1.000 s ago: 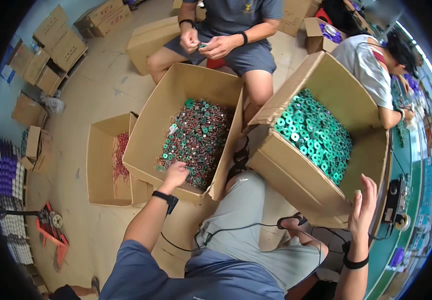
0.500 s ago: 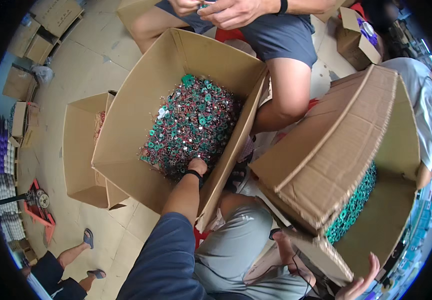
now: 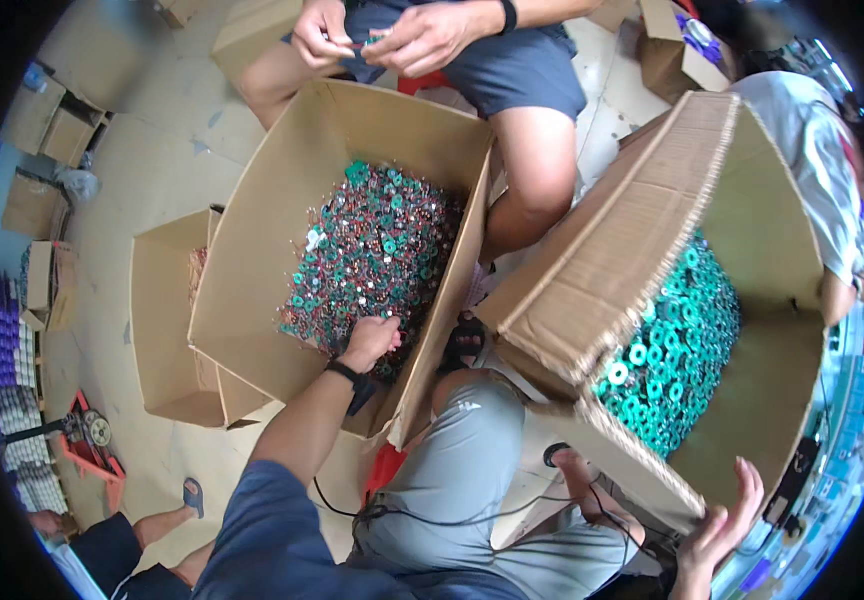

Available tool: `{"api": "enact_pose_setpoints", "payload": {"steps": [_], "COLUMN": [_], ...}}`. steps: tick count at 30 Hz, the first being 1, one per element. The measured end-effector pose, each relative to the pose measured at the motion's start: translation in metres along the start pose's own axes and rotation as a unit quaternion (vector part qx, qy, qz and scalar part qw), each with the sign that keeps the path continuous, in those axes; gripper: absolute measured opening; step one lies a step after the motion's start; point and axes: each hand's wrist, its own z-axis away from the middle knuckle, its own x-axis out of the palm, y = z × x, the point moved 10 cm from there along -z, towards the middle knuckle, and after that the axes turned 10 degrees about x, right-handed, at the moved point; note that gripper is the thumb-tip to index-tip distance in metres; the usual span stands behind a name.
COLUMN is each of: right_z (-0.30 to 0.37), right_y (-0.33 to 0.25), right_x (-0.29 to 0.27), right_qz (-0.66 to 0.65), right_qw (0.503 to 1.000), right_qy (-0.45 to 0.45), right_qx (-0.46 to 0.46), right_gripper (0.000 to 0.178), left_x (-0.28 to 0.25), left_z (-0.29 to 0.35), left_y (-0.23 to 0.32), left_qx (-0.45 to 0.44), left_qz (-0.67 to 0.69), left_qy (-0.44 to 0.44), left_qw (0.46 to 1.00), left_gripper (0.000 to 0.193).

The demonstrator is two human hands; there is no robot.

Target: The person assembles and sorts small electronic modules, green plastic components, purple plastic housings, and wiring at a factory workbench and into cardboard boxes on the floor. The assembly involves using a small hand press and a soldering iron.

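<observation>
Pale floor tiles [image 3: 167, 180] run beneath several cardboard cartons, with purple and white goods [image 3: 2, 330] stacked along the left side of the room and a red-orange metal frame [image 3: 92, 450] before them. Small parts [image 3: 367, 240] — green rings tangled with reddish wires — cover the bottom of the middle carton [image 3: 252, 280], with a white piece [image 3: 314, 240] near the heap's left edge. Over this heap, toward the carton's near right corner, is the left hand [image 3: 372, 343], its fingers curled inward; I cannot tell whether they are clamped on a part. The right hand [image 3: 724, 520] is raised by the near edge of the right carton [image 3: 602, 280], fingers straight and thumb apart from them. Inside that carton lie many green rings [image 3: 677, 345]. Beyond the middle carton's far edge, a seated co-worker's hands [image 3: 417, 42] hold a small green piece [image 3: 376, 38]. Another, smaller carton [image 3: 164, 320] stands by the middle one's left edge — some reddish strands [image 3: 196, 270] show inside.
</observation>
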Motion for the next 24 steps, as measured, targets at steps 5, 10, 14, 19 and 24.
{"api": "enact_pose_setpoints", "payload": {"steps": [5, 10, 14, 19, 24], "right_z": [0.017, 0.100, 0.207, 0.225, 0.234], "right_y": [-0.013, -0.121, -0.166, -0.114, -0.042], "right_x": [-0.022, 0.027, 0.142, 0.129, 0.129], "right_qz": [-0.112, -0.421, -0.617, -0.689, -0.751], "right_qw": [0.989, 0.879, 0.373, 0.321, 0.401], "right_qy": [0.080, -0.218, -0.635, -0.592, -0.446], "right_qx": [-0.049, -0.044, 0.278, 0.266, 0.277], "right_gripper": [0.055, 0.026, 0.055, 0.049, 0.032], "left_x": [-0.031, -0.011, 0.048, 0.138, 0.212], "left_z": [0.152, 0.305, 0.409, 0.490, 0.535], "left_y": [0.149, 0.240, 0.250, 0.235, 0.194], "left_qx": [0.196, 0.322, 0.408, 0.504, 0.551], "left_qz": [-0.117, -0.114, -0.074, -0.185, -0.222], "left_qy": [-0.049, -0.089, -0.208, -0.312, -0.441], "left_qw": [0.972, 0.936, 0.886, 0.784, 0.673], "left_gripper": [0.040, 0.032, 0.019, 0.012, 0.015]}}
